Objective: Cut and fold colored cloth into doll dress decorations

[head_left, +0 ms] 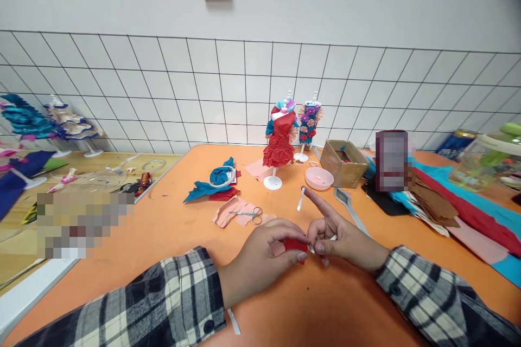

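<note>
Partly, the fingers themselves cover the work: the left hand [264, 252] curls around a small red piece [293, 247], thumb below and fingers above, so only its middle and lower edge show, and whether it is paper or cloth is hard to say. It sits above the orange tabletop [163, 282], just left of the right hand [344, 238], whose thumb and lower fingers close on a white sliver [311, 249], mostly hidden. That hand's index finger points outward, a thin white strip [300, 199] hanging from its tip. Another pale strip [233, 322] lies partly under the left plaid sleeve [179, 293].

Beyond, metal scissors [248, 213] with round loops rest across ragged, flat peach scraps [228, 211]. Crumpled blue fabric [222, 175] fills a smooth pale ring [233, 176]. A gathered, ruffled red dress [279, 141] on a white stand overlaps another figure behind it, obscuring most of that one. The shallow pink bowl [319, 178] stands beside an open cardboard box [344, 165], its contents barely visible. Pixelation masks a patch at left and the front of a maroon-edged object [379, 162]. The clear jar [480, 162] is blurred.
</note>
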The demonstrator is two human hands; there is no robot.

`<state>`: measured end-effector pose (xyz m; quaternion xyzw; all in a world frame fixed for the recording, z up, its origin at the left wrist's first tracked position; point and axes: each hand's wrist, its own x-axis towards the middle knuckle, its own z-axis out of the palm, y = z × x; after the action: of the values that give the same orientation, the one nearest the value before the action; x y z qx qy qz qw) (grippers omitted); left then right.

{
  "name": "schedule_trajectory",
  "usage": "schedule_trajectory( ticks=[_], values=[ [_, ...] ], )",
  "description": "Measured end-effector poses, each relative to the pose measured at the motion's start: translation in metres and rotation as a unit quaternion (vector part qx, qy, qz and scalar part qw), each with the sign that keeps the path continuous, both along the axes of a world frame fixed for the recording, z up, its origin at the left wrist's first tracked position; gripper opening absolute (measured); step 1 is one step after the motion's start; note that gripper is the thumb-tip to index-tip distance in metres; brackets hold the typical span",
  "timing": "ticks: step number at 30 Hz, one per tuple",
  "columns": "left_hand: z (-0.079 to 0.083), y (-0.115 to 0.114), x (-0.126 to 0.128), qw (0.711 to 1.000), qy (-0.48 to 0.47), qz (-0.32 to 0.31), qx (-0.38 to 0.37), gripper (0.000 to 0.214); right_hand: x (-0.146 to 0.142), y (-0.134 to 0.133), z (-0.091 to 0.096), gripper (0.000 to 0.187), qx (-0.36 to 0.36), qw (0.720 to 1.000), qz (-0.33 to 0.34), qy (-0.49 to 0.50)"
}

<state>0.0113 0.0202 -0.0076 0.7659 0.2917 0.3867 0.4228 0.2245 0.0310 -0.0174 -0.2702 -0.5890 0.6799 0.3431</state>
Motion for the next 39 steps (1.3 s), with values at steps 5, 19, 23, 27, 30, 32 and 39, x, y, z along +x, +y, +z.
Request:
schedule_trajectory(
  ticks=[5, 19, 23, 27, 30, 32, 39],
  values=[
    [0.000, 0.000, 0.003, 1.000, -0.022, 0.013, 0.001, 0.005, -0.003, -0.003, 0.002, 0.108, 0.007, 1.000, 0.022, 0.009],
    [0.012, -0.003, 0.003, 0.992, -0.033, 0.047, -0.115, 0.009, -0.005, -0.003, 0.002, 0.097, 0.039, 0.999, -0.004, -0.019],
    [0.014, -0.006, 0.001, 0.987, -0.078, -0.030, -0.136, 0.011, -0.002, -0.001, 0.001, 0.093, 0.056, 0.997, -0.027, -0.049],
    [0.011, -0.006, 0.001, 0.982, -0.083, -0.036, -0.164, 0.019, 0.000, 0.001, 0.002, 0.088, 0.071, 0.991, -0.046, -0.100],
    [0.006, -0.002, 0.003, 0.978, -0.087, 0.013, -0.187, 0.018, -0.001, 0.000, 0.002, 0.082, 0.080, 0.988, -0.058, -0.117],
    [0.004, 0.000, 0.004, 0.978, -0.078, 0.038, -0.189, 0.019, -0.004, 0.000, 0.001, 0.080, 0.079, 0.987, -0.070, -0.122],
    [0.000, 0.002, 0.000, 0.988, 0.015, 0.089, -0.125, 0.018, 0.000, 0.005, 0.006, 0.071, 0.095, 0.962, -0.146, -0.209]
  ],
)
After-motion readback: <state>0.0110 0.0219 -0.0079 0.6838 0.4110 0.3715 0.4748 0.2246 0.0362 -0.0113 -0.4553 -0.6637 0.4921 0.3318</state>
